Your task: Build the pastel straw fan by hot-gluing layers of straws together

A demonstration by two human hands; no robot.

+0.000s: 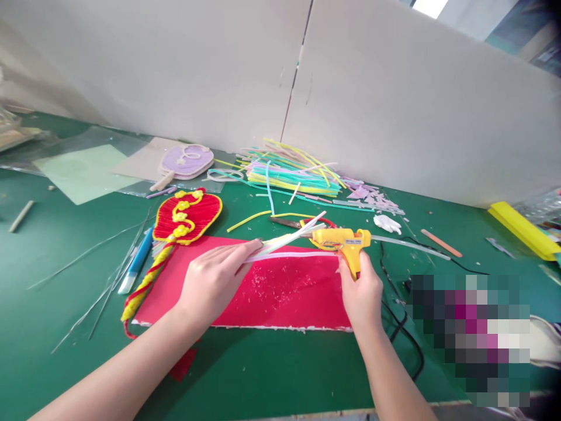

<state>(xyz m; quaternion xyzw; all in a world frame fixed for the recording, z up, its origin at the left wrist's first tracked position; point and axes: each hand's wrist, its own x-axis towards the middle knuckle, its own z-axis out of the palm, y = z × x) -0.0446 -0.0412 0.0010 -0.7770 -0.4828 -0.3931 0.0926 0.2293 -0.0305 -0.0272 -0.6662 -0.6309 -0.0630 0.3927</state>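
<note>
My left hand (223,272) is closed around a small bunch of pale pipe cleaners (287,238), white and light yellow-green, whose ends point up to the right. In my right hand (363,290) is a yellow hot glue gun (342,238), gripped by its handle with the nozzle facing left. The nozzle is close to the pipe cleaners; I cannot tell if it touches them. A clear glue stick (412,245) sticks out of the gun's back. Below both hands lies a red sheet (280,298) sprinkled with white bits. Pliers (287,223) with red handles lie just behind, partly covered.
A red and yellow fan (188,216) lies at the left beside a blue-handled brush (138,260). Farther back are a lilac fan (187,161) and a pile of coloured pipe cleaners (293,175) against the grey partition (394,99). A black cord (405,336) trails at the right.
</note>
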